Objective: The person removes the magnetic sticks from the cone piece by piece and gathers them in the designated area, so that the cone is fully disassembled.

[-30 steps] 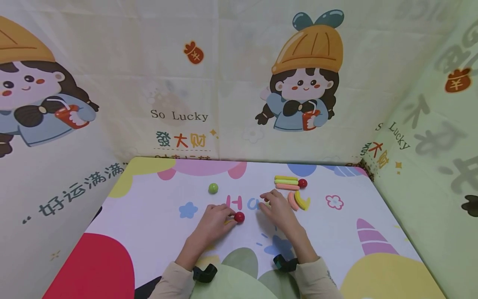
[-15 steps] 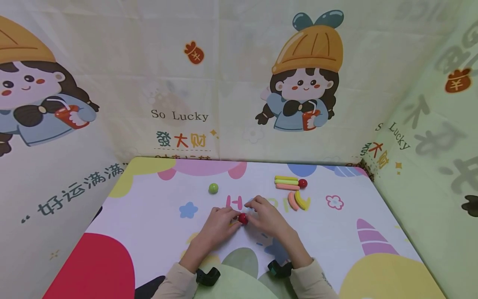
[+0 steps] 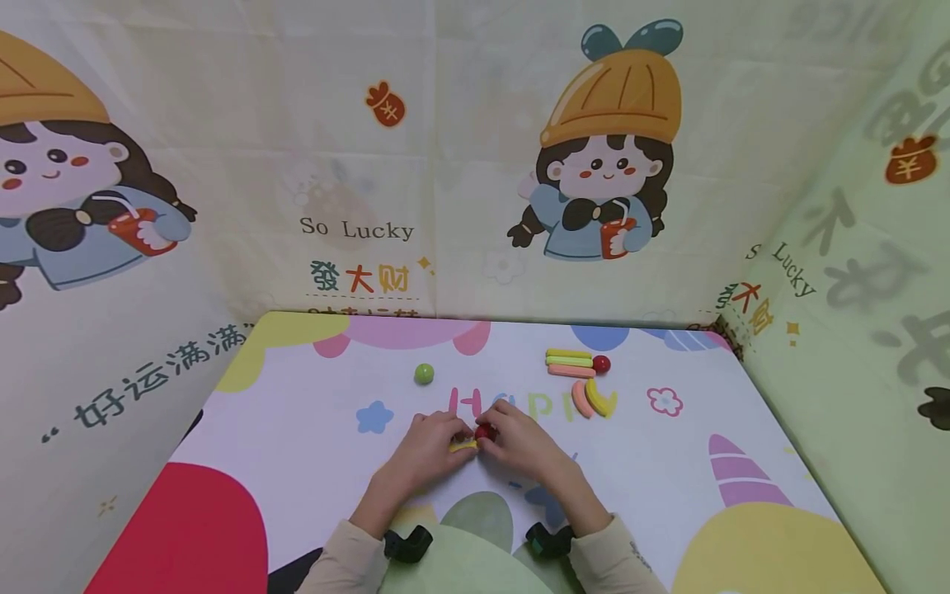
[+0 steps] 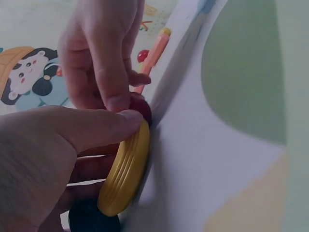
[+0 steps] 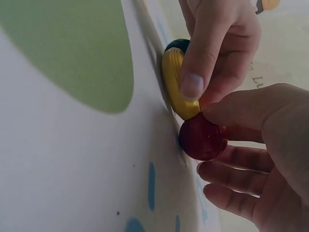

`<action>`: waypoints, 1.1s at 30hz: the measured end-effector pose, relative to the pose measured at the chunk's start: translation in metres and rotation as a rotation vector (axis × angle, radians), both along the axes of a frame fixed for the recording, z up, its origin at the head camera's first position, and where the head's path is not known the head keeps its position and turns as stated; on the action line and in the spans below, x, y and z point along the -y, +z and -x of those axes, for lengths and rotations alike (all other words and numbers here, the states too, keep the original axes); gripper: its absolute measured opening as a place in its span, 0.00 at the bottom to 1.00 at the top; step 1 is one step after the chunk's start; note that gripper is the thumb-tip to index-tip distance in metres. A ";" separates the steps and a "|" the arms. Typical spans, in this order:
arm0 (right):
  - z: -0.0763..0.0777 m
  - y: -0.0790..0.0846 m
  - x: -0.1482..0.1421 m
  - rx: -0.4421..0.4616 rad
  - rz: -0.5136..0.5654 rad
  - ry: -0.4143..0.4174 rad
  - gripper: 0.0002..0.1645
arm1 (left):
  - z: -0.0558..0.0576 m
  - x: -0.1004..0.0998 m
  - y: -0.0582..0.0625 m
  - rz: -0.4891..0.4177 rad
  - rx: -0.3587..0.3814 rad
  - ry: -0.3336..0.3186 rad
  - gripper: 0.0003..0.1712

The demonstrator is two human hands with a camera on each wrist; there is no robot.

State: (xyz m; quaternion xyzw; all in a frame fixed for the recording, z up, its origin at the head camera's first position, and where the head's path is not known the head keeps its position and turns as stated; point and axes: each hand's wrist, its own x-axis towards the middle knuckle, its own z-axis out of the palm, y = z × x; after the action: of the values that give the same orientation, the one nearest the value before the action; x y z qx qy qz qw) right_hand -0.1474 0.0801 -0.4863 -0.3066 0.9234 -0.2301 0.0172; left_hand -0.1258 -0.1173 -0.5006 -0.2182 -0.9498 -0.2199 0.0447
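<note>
My left hand (image 3: 429,447) pinches a short, curved yellow rod with ridges (image 4: 126,169) between thumb and fingers, low over the tabletop. At one end of this rod is a dark teal ball (image 4: 94,215), partly behind the fingers. A glossy red ball (image 5: 203,137) meets its other end. My right hand (image 3: 525,444) holds the red ball, thumb on its upper side and fingers at its far side. In the head view both hands come together near the middle of the table, and the teal ball is hidden there by the left hand.
At the back right lie yellow (image 3: 568,353), light green (image 3: 569,361) and pink (image 3: 571,371) straight rods beside another red ball (image 3: 602,365). Curved pink (image 3: 582,399) and yellow (image 3: 599,399) rods lie just in front. A green ball (image 3: 424,374) sits back left on the printed tabletop (image 3: 312,429).
My right hand has moved left and down from beside the printed letters, and now grips the red ball. The left hand stays nearly in place with the yellow rod.
</note>
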 end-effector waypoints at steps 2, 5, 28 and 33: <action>0.000 0.000 0.000 0.026 -0.005 -0.006 0.17 | 0.001 0.001 0.000 -0.006 0.014 -0.011 0.12; -0.001 0.000 0.001 0.069 -0.015 -0.014 0.18 | 0.001 0.002 0.000 -0.002 0.018 -0.029 0.11; -0.002 0.002 0.001 0.153 -0.021 -0.081 0.19 | 0.000 0.002 -0.001 0.008 0.024 -0.053 0.12; -0.001 0.002 -0.005 0.139 -0.008 -0.091 0.19 | -0.001 0.002 -0.002 0.007 0.013 -0.056 0.12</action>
State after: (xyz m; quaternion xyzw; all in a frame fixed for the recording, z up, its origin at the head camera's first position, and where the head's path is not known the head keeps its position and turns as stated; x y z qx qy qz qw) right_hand -0.1460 0.0848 -0.4839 -0.2472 0.9339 -0.2479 0.0722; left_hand -0.1253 -0.1197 -0.5021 -0.2431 -0.9444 -0.2193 0.0314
